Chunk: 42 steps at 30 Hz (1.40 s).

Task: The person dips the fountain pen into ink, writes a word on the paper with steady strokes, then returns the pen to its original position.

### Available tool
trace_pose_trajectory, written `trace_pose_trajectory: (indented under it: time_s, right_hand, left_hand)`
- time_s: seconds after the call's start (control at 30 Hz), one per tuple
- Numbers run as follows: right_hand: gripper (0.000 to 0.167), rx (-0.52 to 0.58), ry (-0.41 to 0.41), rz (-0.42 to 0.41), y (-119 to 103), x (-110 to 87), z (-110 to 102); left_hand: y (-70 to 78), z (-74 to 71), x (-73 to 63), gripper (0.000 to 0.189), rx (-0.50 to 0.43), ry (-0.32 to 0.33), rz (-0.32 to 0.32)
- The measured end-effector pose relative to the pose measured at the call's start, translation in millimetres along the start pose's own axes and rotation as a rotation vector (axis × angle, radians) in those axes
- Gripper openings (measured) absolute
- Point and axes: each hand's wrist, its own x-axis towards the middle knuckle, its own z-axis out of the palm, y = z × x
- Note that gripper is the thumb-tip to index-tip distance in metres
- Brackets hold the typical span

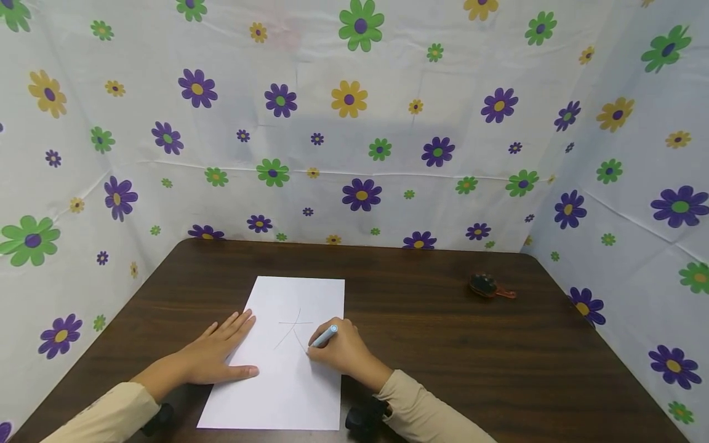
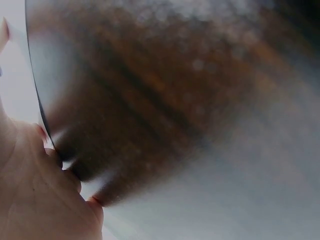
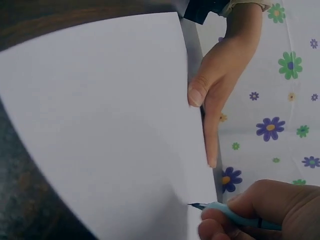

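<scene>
A sheet of white paper (image 1: pixel 277 403) lies on the dark wooden table. Thin pen lines (image 1: pixel 295 322) cross on its upper half: one horizontal stroke, a curved one and a slanting one on the right. My right hand (image 1: pixel 348 352) pinches a light blue pen (image 1: pixel 324 336), its tip at the lower end of the right slanting stroke. In the right wrist view the dark nib of the pen (image 3: pixel 235 215) meets the paper. My left hand (image 1: pixel 218 354) lies flat over the paper's left edge, fingers straight and thumb spread out on the sheet.
A small dark object with a reddish handle (image 1: pixel 487 287) lies at the back right of the table (image 1: pixel 443 357). White cloth (image 1: pixel 388 55) with printed flowers hangs behind and along both sides. Dark wrist devices (image 1: pixel 365 418) sit under both wrists.
</scene>
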Motion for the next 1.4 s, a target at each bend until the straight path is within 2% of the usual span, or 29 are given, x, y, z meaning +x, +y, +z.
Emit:
trace_pose_trajectory:
  time_s: [0.1, 0.23, 0.4, 0.53, 0.83, 0.93, 1.03, 1.17, 1.3, 1.4]
  right_hand:
    - [0.004, 0.054, 0.021, 0.002, 1, 1.1, 0]
    - [0.005, 0.148, 0.072, -0.032, -3, 4.2, -4]
    - [0.006, 0.193, 0.107, -0.059, -10, 10.7, -17]
    - [0.007, 0.203, 0.132, -0.062, -9, 16.4, -29]
    - [0.016, 0.343, 0.209, -0.047, 4, 23.3, -61]
    - [0.018, 0.372, 0.218, -0.022, 7, 21.8, -76]
    - [0.021, 0.344, 0.234, -0.019, 4, 16.6, -94]
    - [0.025, 0.242, 0.278, -0.048, 3, 7.1, -118]
    - [0.029, 0.199, 0.316, -0.065, 14, 1.2, -136]
    - [0.033, 0.202, 0.331, -0.038, 25, -1.9, -147]
  left_hand:
    - [-3.7, 3.3, -0.1, 0.102, 0.002, 0.033, 0.024]
    - [-4.3, 4.3, -0.1, 0.101, 0.013, 0.041, 0.025]
    - [4.9, -3.6, -0.9, 0.103, 0.010, -0.001, -0.006]
    - [9.4, -5.8, 0.5, 0.103, 0.017, -0.026, -0.020]
    - [-1.1, 2.1, 0.1, 0.102, -0.002, 0.029, 0.022]
    - [-1.1, 0.9, -0.5, 0.102, -0.012, 0.011, 0.011]
    - [0.7, -1.1, -0.7, 0.103, -0.016, -0.004, -0.004]
    - [1.3, -0.8, -0.3, 0.103, -0.019, -0.006, -0.007]
    - [2.8, -1.8, -0.3, 0.103, -0.030, -0.021, -0.019]
    - [3.4, -2.6, 0.1, 0.103, -0.025, -0.031, -0.025]
